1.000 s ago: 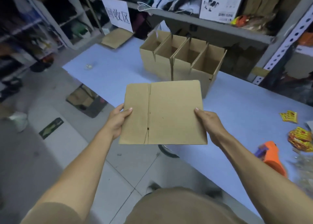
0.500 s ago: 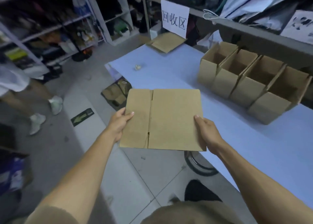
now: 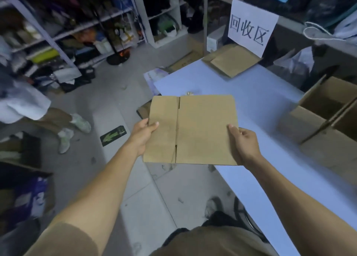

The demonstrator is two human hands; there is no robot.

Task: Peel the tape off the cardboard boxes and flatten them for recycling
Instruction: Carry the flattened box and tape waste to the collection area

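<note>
The flat box point(image 3: 193, 130) is up in the air, in front of the person, over the near edge of the table point(image 3: 260, 108) and the floor point(image 3: 116, 105). It is brown cardboard, pressed flat, with a slit running down it a little left of the middle.

The left hand point(image 3: 144, 135) holds the left edge of the flat box. Its thumb lies on top and the other fingers are hidden under the cardboard. The right hand point(image 3: 244, 141) holds the right edge the same way, with the thumb on top and the fingers curled under. Both arms reach out from the bottom of the picture.

The table is light blue and runs off to the right. At its far end lies a pile of flat cardboard point(image 3: 231, 62). Just behind that pile hangs a white paper sign point(image 3: 251, 26) with three big dark characters on it. On the right side of the table stand open boxes point(image 3: 328, 116), side by side, with their flaps up.

The floor is grey. A green arrow sticker point(image 3: 113, 136) is stuck on it, left of the left hand. Further left stand another person's legs in pale shoes point(image 3: 74, 128). Behind them are shelves point(image 3: 77, 29) full of many mixed things, too blurry to name.
</note>
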